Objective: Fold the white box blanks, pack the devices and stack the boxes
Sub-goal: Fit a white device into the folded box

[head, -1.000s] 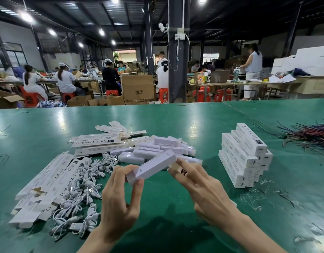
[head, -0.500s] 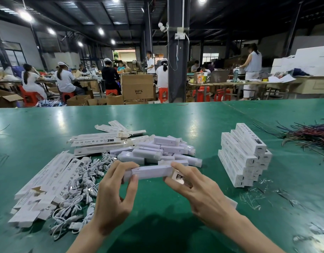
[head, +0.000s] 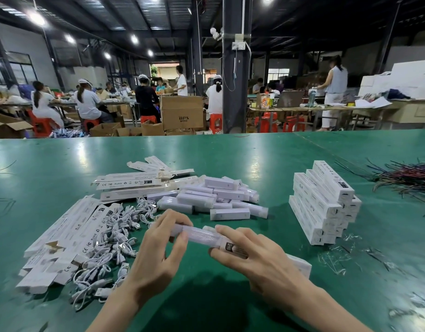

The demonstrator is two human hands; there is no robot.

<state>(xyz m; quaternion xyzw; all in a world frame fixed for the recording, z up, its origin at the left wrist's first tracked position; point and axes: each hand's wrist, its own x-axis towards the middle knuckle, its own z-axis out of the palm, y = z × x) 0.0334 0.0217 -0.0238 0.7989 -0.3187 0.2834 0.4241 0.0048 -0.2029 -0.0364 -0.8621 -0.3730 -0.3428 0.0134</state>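
Folding: a long white box (head: 201,236) is held level between both hands, just above the green table (head: 230,159). An end flap is judged to be under closure, though the flap itself is hidden by the fingers.
Left hand: by the left hand (head: 158,250) the box's left end is pinched between thumb and curled fingers.
Right hand: by the right hand (head: 261,262) the right end is gripped, fingers laid over the top and thumb beneath. A dark printed label is seen between the fingers.
Handling: the box is judged light, made of thin card, stiff along its length but easily dented at mid-span. It is best taken at the two ends, by the edges rather than the broad faces. The glossy finish may be expected to slip.
Blanks: flat blanks (head: 63,236) are fanned out to the left of the left hand, with more lying beyond it.
Cables: a tangle of white cables (head: 115,240) is heaped just beside the left hand.
Devices: wrapped white devices (head: 206,200) are piled just beyond both hands.
Stack: finished boxes (head: 324,204) are stacked in tiers beyond and to the right of the right hand.
Spare box: one more closed box (head: 300,264) is partly covered by the right wrist.
Surface: smooth green matting with a sheen from the lamps. Plastic scraps (head: 336,259) are strewn to the right, and coloured wires (head: 408,176) are bundled far right.
Room: a dim workshop is shown beyond the table, with a dark pillar (head: 235,68), a brown carton (head: 181,112), red stools and seated workers (head: 86,101) at other benches.
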